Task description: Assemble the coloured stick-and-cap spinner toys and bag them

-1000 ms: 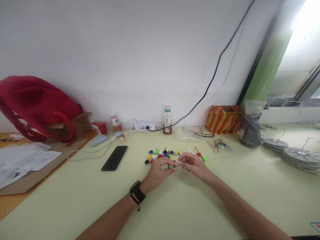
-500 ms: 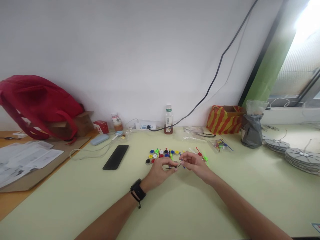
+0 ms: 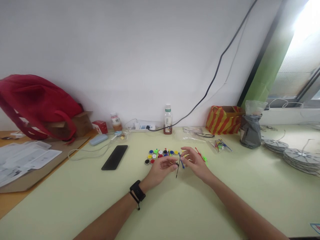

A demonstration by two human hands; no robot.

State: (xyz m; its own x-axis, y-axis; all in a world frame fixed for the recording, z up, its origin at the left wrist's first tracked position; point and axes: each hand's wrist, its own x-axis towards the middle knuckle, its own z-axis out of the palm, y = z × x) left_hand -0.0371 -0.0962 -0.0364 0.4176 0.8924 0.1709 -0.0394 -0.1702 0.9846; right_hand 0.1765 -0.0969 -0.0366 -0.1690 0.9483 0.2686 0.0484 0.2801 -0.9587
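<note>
My left hand is closed, with thumb and fingers pinching a thin black arrow-shaped pointer near its middle. The pointer stands steeply tilted, its lower tip above the table. My right hand is just right of the pointer's upper end, fingers curved and apart; whether a fingertip touches the pointer is not clear. Under and behind the hands lie several small round discs in mixed colours, partly covered by my left hand. A blue arrow-shaped piece shows between the hands. Red and green pieces lie beyond my right hand.
A black phone lies to the left. Along the wall stand a brown-liquid bottle, a power strip and a striped bag. A plastic bag of coloured pieces and stacked grey discs are at the right.
The black pointer has turned from nearly level to steeply upright in my left hand. My right fingers have spread and lifted slightly. The left hand has barely moved.
</note>
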